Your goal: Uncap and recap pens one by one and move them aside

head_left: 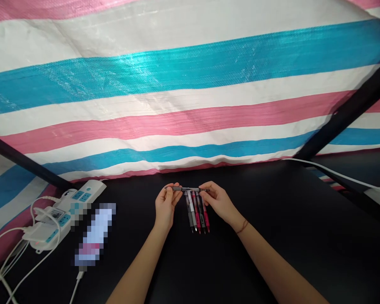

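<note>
A grey pen with a clear barrel (190, 189) lies level between my two hands, just above the far ends of a row of pens. My left hand (167, 206) pinches its grey grip end, the tip pointing left. At the other end, the fingers of my right hand (220, 202) are closed on the pen. Below it, several pens (197, 215) rest side by side on the black table (190, 266), their tips toward me. Some have grey or black grips, others red ones. My right fingers partly cover the upper ends of the row.
A white power strip (66, 215) with plugs and cables sits at the left. Beside it lies a blurred-out phone (95, 234) on a white cable (76, 287). Striped plastic sheeting (190, 122) hangs behind the table, with dark poles at both sides. Another cable (332, 171) runs at the far right.
</note>
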The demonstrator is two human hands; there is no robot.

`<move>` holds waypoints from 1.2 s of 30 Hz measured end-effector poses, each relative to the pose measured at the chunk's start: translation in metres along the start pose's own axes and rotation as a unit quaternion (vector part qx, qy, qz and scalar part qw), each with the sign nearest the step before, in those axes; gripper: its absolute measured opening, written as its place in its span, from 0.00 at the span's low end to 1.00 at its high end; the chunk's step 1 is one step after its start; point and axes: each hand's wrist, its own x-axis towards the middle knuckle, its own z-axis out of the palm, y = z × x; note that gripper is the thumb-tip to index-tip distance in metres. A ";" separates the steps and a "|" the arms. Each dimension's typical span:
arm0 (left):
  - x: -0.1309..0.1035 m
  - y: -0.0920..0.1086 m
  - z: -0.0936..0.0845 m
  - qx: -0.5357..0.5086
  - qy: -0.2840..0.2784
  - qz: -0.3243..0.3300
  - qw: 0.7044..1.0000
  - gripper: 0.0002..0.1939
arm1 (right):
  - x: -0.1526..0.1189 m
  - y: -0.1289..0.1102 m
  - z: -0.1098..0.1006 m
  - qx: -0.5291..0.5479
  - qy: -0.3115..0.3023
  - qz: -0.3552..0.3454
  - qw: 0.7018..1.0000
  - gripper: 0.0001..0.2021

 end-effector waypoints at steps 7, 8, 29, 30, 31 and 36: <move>0.000 -0.001 -0.001 -0.007 -0.027 -0.003 1.000 0.19 | 0.002 0.000 -0.003 -0.017 0.003 0.065 0.998 0.21; 0.000 -0.002 -0.002 -0.005 -0.027 -0.001 1.000 0.18 | 0.002 0.000 -0.004 -0.017 -0.001 0.060 0.998 0.21; 0.003 -0.005 -0.003 0.007 0.008 -0.021 1.000 0.16 | 0.004 -0.001 -0.008 -0.031 0.006 0.048 0.998 0.21; 0.003 -0.006 -0.003 0.007 0.009 -0.020 1.000 0.16 | 0.004 -0.001 -0.008 -0.028 0.004 0.038 0.999 0.21; 0.003 -0.006 -0.003 0.006 0.011 -0.018 1.000 0.16 | 0.004 -0.002 -0.008 -0.022 0.004 0.028 0.999 0.20; 0.003 -0.006 -0.004 0.007 0.010 -0.009 1.000 0.16 | 0.004 -0.001 -0.008 -0.004 0.026 0.049 0.998 0.21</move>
